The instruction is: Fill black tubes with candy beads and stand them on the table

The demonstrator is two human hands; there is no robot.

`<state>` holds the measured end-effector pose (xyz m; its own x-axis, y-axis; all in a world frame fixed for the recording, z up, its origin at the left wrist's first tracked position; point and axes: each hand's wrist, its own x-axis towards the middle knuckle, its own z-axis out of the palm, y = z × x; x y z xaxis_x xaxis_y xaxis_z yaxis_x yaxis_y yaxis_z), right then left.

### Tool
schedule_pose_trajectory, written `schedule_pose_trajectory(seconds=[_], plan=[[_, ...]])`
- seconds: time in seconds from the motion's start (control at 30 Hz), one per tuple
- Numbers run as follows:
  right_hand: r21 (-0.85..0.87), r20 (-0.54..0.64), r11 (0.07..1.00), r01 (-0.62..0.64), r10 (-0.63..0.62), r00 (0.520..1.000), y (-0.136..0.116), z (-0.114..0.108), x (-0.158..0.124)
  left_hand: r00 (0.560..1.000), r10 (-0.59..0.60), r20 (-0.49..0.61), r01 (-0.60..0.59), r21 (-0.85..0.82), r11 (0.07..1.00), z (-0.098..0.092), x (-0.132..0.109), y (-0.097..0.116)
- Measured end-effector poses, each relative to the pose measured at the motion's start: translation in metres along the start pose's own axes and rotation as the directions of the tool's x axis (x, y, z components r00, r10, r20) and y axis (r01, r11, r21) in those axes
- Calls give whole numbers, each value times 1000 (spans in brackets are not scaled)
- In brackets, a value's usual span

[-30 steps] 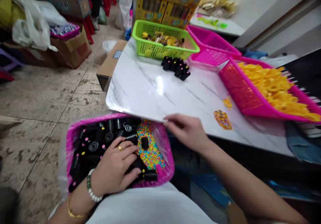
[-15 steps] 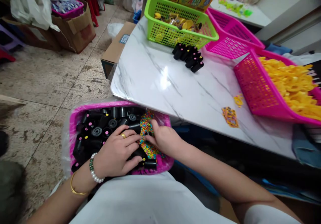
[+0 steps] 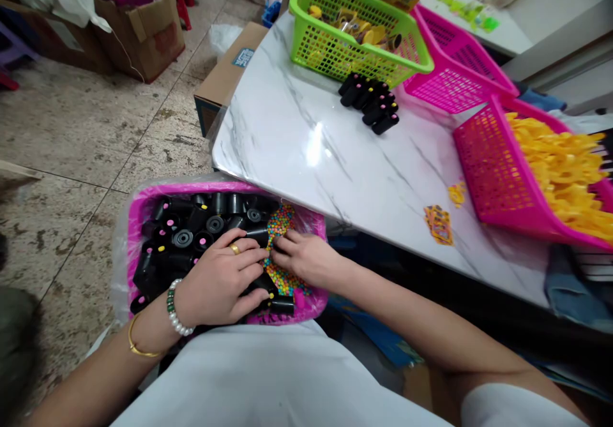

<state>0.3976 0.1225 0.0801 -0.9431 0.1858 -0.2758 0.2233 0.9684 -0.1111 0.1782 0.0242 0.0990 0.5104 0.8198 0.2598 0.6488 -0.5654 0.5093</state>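
Note:
A pink tub [image 3: 131,232], lined with clear plastic, sits before me at the table's edge. It holds many black tubes [image 3: 218,203], some with pink or yellow tips, and a heap of small multicoloured beads [image 3: 280,219] at its right side. My left hand [image 3: 232,277], with a ring and bracelets, lies spread over the tubes, fingertips at the beads' edge, thumb apart. My right hand [image 3: 304,258] dips into the beads from the right, its fingers bent and close together. Its thumb and fingertips are hidden, so what it holds does not show.
On the white marbled table [image 3: 278,133] stand a green basket [image 3: 306,50] of yellow parts, a cluster of black tubes [image 3: 368,101], a pink basket [image 3: 483,159] of yellow pieces and another pink basket [image 3: 445,85]. Small printed pieces [image 3: 438,224] lie near the front edge. A cardboard box [image 3: 223,73] stands left.
My right hand has turned over, its fingers now bent down into the beads; the dark item by its thumb is out of sight. The left hand stays over the tubes. The view has shifted slightly.

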Motion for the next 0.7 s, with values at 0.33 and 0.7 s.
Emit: schedule_pose_trajectory(seconds=[0.33,0.7], plan=[[855,-134,518,-20,258,957,16,-23,-38,1000,5,-24,-6,-8,1000,0,-1,-1],[870,-413,477,124,568,712,46,-60,-41,991,8,-131,-7,1,1000,-6,4,8]])
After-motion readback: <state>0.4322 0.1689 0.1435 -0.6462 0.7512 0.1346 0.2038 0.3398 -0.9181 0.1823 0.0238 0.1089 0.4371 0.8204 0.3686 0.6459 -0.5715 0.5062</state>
